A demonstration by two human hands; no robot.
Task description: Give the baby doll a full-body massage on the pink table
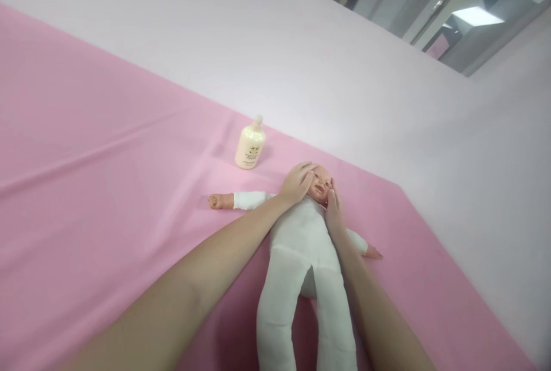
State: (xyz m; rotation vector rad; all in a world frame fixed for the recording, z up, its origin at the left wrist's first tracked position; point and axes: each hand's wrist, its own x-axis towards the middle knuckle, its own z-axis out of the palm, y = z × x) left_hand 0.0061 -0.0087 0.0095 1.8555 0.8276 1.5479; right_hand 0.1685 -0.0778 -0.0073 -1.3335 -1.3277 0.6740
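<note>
Left hand [297, 183] and right hand [336, 209] reach forward, palms inward, against opposite sides of the doll [305, 236]'s head; fingers extended, unclenched. Doll face-up on pink cloth [107, 147], bottle [250, 147] nearby.

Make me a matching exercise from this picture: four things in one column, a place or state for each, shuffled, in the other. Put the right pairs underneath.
Column 1
1. Left hand
2. Cream-coloured bottle
3. Right hand
4. Doll

Column 2
A. Standing upright on the pink cloth
B. Against the side of the doll's head farther from the bottle
C. Lying on its back, face up, arms spread
D. Against the side of the doll's head nearer the bottle

Right pairs: 1-D, 2-A, 3-B, 4-C
</note>
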